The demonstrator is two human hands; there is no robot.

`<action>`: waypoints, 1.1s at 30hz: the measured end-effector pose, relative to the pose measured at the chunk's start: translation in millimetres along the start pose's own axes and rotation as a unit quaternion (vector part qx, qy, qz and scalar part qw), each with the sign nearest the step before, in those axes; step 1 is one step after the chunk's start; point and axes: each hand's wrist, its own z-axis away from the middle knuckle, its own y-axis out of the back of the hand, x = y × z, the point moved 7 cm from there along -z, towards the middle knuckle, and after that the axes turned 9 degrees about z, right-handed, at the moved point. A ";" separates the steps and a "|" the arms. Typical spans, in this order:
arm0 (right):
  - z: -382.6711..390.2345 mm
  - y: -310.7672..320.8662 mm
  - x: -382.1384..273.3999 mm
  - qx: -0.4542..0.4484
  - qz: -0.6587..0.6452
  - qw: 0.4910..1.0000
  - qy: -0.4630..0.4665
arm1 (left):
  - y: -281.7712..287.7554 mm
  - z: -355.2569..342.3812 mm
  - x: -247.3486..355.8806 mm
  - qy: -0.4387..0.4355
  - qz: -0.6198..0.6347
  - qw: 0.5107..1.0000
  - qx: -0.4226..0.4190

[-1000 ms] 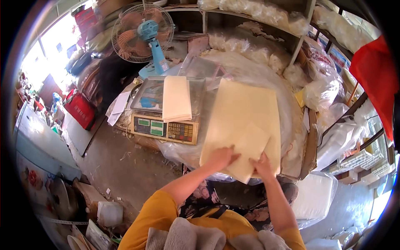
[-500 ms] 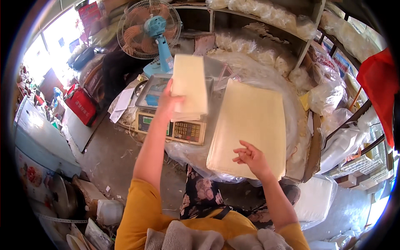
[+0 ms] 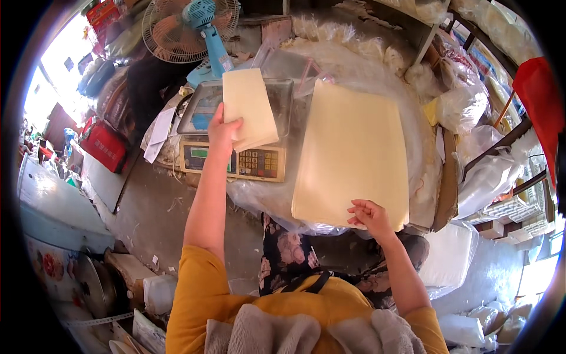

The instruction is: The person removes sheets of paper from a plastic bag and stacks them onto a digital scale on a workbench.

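Observation:
My left hand [image 3: 221, 131] grips a thin folded bundle of cream-coloured sheets [image 3: 250, 107], thumb on top, holding it above a digital scale [image 3: 259, 163] with a metal pan [image 3: 277, 94]. A blue item [image 3: 201, 121] lies in the pan beside the bundle. To the right rests a large flat stack of cream sheets [image 3: 354, 150]; whether they are paper or something else I cannot tell. Over the stack's near edge is my right hand [image 3: 374, 218], its fingers loosely bent and apart, with nothing visible in them.
A blue table fan [image 3: 203, 35] stands behind the scale. White papers [image 3: 160, 133] lie left of it. Clear plastic covers the work surface around the stack. Bagged goods [image 3: 463, 106] crowd a rack at the right. A red case [image 3: 105, 144] and a pot lid [image 3: 94, 283] are at the left.
My left hand and the bundle have shifted slightly left, and the bundle has tilted. My right hand has drawn toward the stack's near edge. The whole view has shifted a little.

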 end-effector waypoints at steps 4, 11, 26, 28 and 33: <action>-0.4 -2.4 -5.3 0.000 -0.021 1.000 0.006 | -4.6 2.6 7.8 -0.022 -0.012 1.000 -0.003; -2.8 1.0 23.4 0.017 0.079 0.992 0.098 | -15.3 -1.0 24.9 -0.264 -0.591 0.759 0.068; -25.7 -108.9 -64.5 0.050 0.543 0.748 0.379 | -76.6 101.6 43.9 -0.453 -0.489 0.740 -0.093; -27.8 -115.1 -72.1 0.022 0.570 0.731 0.374 | -79.5 139.3 16.3 -0.403 -0.430 0.798 -0.129; -45.3 -88.4 -78.8 0.073 0.487 0.817 0.300 | -64.9 195.0 -50.8 -0.283 -0.295 0.896 -0.174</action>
